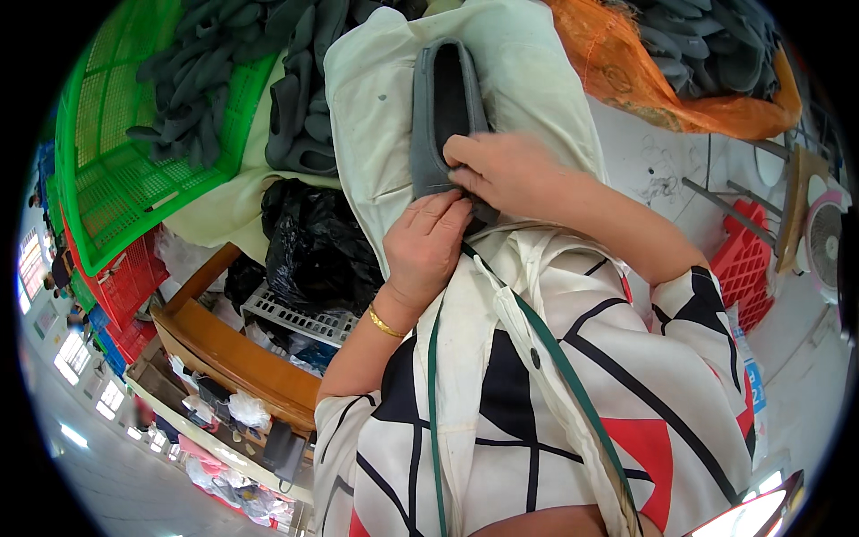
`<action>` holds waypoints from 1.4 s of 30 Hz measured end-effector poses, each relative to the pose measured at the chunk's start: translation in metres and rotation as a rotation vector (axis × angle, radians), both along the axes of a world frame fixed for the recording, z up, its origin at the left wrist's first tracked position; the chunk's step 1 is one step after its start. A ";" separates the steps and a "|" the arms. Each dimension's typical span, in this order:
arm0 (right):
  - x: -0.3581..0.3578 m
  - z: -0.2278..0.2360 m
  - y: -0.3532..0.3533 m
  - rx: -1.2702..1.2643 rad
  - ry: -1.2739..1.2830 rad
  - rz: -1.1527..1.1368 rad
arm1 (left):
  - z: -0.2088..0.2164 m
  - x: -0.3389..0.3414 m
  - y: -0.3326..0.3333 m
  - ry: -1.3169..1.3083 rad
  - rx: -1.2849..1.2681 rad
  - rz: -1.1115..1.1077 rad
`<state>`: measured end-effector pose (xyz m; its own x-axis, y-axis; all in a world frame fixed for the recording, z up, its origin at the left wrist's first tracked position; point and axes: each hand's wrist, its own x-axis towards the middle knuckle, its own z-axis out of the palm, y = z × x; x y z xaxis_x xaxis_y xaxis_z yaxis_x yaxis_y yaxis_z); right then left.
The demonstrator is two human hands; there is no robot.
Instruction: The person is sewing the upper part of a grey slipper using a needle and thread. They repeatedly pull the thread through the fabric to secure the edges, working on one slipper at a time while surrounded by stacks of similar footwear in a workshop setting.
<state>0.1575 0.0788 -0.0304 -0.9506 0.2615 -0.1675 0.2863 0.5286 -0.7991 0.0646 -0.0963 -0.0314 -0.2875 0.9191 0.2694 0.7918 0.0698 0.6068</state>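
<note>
A dark grey slip-on shoe [425,125] with a black inside lies on a pale cloth [376,107], its near end toward me. My left hand [425,234], with a gold bracelet at the wrist, has its fingers closed on that near end. Bent over the same end from the right is my right hand [514,174]. Its thumb and fingers are pinched together close to the left fingertips, and its back is slightly blurred. Whatever sits between the right fingers is too small or hidden to tell.
At the upper left, a green plastic basket [107,192] holds many grey shoes. An orange sack [617,72] of similar shoes stands at the upper right. A black plastic bag [309,237] and an open wooden drawer [233,345] lie left of my arm. A fan [821,234] stands far right.
</note>
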 end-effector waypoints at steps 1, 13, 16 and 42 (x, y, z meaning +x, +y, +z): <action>-0.002 0.004 0.002 0.133 0.040 0.011 | 0.001 0.000 0.000 0.000 0.006 0.001; -0.022 -0.036 -0.004 -0.254 0.475 -0.190 | 0.002 -0.005 -0.001 -0.078 -0.037 0.001; -0.025 -0.012 0.006 -0.891 0.081 -0.387 | 0.006 -0.007 0.002 -0.179 -0.062 0.046; 0.037 -0.002 -0.009 0.145 0.212 -0.005 | 0.008 -0.011 0.004 -0.201 -0.228 0.112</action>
<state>0.1946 0.0701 -0.0326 -0.9590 0.2731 0.0751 0.1233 0.6412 -0.7574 0.0531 -0.0927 -0.0231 -0.4172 0.9088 -0.0122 0.6373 0.3021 0.7089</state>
